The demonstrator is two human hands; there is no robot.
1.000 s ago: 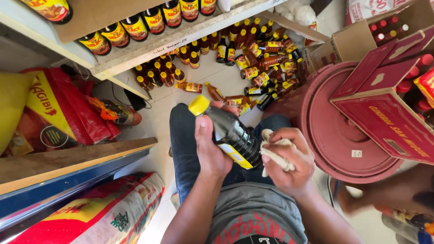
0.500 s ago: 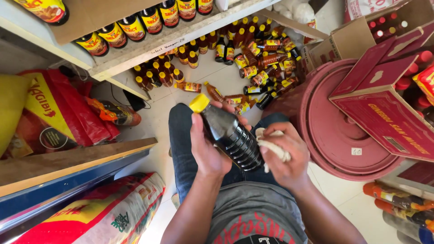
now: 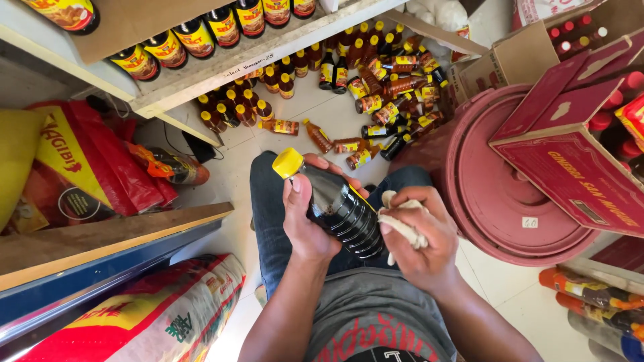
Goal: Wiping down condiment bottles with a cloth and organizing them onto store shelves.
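Bottle (image 3: 339,208): dark liquid, yellow cap (image 3: 288,162), ribbed lower body. Where is it?

— Over my lap, tilted, cap pointing up-left toward the shelf (image 3: 221,70). Not resting on anything but my hands.

— Grip, left hand (image 3: 305,221)?

— Wrapped around the upper body, thumb lying along the near side just below the cap, fingers curled over the far side. Firm hold.

— Right hand (image 3: 419,234)?

— Closed on a pale rag (image 3: 401,224). I have it bunched in my fingers and pressed against the ribbed part. One tail of rag hangs below my palm.

— So both hands touch it?

— Left directly; right through the rag, as far as I can see.

— Label?

— None visible on the side facing me; the far side is hidden.

— Surroundings?

— Jeans (image 3: 268,221) and grey shirt (image 3: 376,315) beneath. Ahead on the tile floor (image 3: 322,110), a scatter of small bottles (image 3: 376,100), some upright, several lying flat, orange labels. The shelf above them carries a row of larger dark bottles (image 3: 194,37).

— Right side?

— Red round tub (image 3: 503,194) near my right knee, and an open red carton (image 3: 570,154) over its edge, red-capped bottles inside. More bottles lie at lower right (image 3: 590,295).

— Left side?

— Red and yellow sacks (image 3: 80,167) under the shelf, one bottle lying beside them. Another printed sack (image 3: 154,322) near my left elbow, below a wooden board (image 3: 100,234).
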